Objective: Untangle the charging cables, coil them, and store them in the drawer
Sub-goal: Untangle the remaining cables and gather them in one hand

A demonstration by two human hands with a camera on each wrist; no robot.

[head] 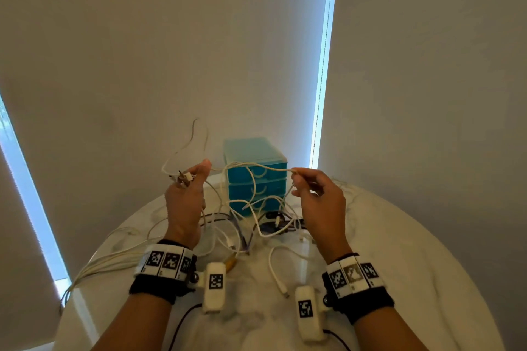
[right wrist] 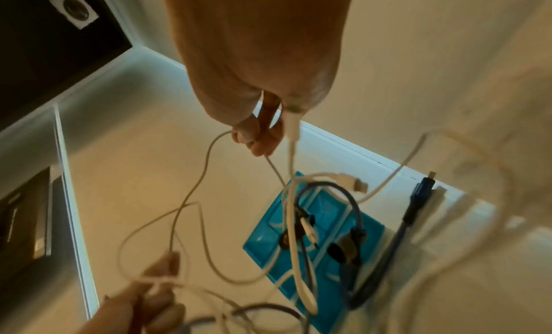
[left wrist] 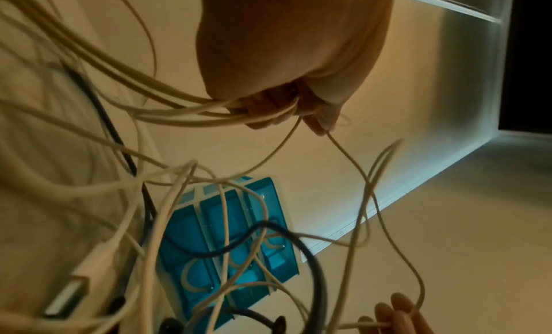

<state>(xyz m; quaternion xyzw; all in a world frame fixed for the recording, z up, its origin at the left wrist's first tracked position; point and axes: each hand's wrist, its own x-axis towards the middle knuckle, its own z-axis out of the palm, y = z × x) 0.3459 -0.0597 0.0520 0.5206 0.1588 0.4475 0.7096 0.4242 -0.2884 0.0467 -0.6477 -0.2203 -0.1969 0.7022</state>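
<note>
Both hands are raised above a round white table point(head: 399, 251). My left hand point(head: 186, 194) grips a bunch of white cables point(left wrist: 185, 107), with several plug ends point(head: 182, 178) sticking out past its fingers. My right hand point(head: 316, 194) pinches one thin white cable point(head: 256, 166) that spans across to the left hand. A second strand hangs down from the right hand point(right wrist: 262, 136). More white, dark and blue cables lie tangled in a pile point(head: 256, 228) on the table below. The small blue drawer unit point(head: 255, 177) stands behind them with its three drawers closed.
A loose white cable point(head: 275, 271) lies near the front of the table. Several cables point(head: 94, 268) trail off the table's left edge. Pale roller blinds point(head: 171, 51) hang close behind the table. A blue-plugged cable point(right wrist: 418, 197) lies beside the drawer unit.
</note>
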